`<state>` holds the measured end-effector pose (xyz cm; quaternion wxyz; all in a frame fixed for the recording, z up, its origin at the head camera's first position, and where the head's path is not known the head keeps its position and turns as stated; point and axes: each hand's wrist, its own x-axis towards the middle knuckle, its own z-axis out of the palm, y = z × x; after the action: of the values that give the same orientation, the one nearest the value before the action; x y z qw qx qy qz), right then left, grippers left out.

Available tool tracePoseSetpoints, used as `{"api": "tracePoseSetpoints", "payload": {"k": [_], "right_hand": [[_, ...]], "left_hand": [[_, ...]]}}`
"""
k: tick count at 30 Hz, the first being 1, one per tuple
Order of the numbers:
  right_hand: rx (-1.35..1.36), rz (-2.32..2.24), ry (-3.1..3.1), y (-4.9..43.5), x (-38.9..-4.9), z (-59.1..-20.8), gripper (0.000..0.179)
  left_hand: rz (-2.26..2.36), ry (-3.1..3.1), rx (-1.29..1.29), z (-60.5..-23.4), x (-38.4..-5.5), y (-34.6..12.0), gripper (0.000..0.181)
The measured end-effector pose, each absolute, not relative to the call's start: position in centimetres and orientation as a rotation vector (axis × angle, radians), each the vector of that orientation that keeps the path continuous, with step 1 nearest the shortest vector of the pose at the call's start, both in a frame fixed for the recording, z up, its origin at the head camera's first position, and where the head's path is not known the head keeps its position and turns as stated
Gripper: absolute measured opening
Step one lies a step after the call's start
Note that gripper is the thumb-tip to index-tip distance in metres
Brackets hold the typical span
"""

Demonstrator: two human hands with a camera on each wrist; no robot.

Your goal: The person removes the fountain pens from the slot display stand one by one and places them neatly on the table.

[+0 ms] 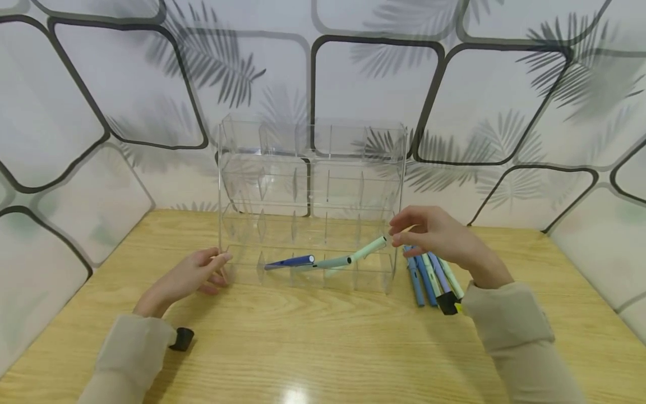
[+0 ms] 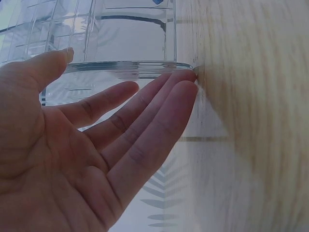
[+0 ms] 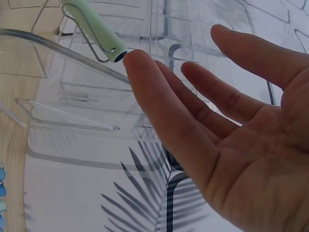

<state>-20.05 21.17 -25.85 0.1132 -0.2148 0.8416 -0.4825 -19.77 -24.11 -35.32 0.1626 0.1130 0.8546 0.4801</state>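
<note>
A clear acrylic rack [image 1: 343, 188] with tiers of small compartments stands against the backdrop. Three pens lean in its lowest tier: a dark blue pen [image 1: 290, 262], a grey-green pen [image 1: 330, 262] and a light green pen [image 1: 369, 248]. My left hand [image 1: 189, 275] rests at the rack's left side; in the left wrist view its fingertips touch the lower edge of the side panel [image 2: 120, 65]. Fingers extended and holding nothing, my right hand [image 1: 434, 233] hovers by the rack's right side. In the right wrist view a fingertip lies close to the light green pen's end [image 3: 94, 26]; contact is unclear.
Several blue, green and lilac pens [image 1: 426, 275] lie side by side on the wooden table [image 1: 303, 336], right of the rack and under my right hand. Patterned cloth walls [image 1: 373, 84] enclose the table at the back and sides.
</note>
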Motion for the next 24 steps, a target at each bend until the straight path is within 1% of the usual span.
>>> {"api": "tracePoseSetpoints", "payload": {"k": [7, 17, 24], "right_hand": [[-0.613, -1.317, 2.509, 20.5, -19.7, -26.0, 0.033], [-0.599, -1.173, 2.614, 19.2, -18.9, -25.9, 0.034], [-0.571, -1.232, 2.596, 19.0, -18.8, -26.1, 0.032]], "left_hand": [[1.349, 2.446, 0.321, -35.4, -19.9, -24.2, 0.059], [1.357, 2.458, 0.319, -35.3, -19.9, -24.1, 0.047], [1.345, 2.448, 0.314, -35.5, -19.9, -24.2, 0.056]]}}
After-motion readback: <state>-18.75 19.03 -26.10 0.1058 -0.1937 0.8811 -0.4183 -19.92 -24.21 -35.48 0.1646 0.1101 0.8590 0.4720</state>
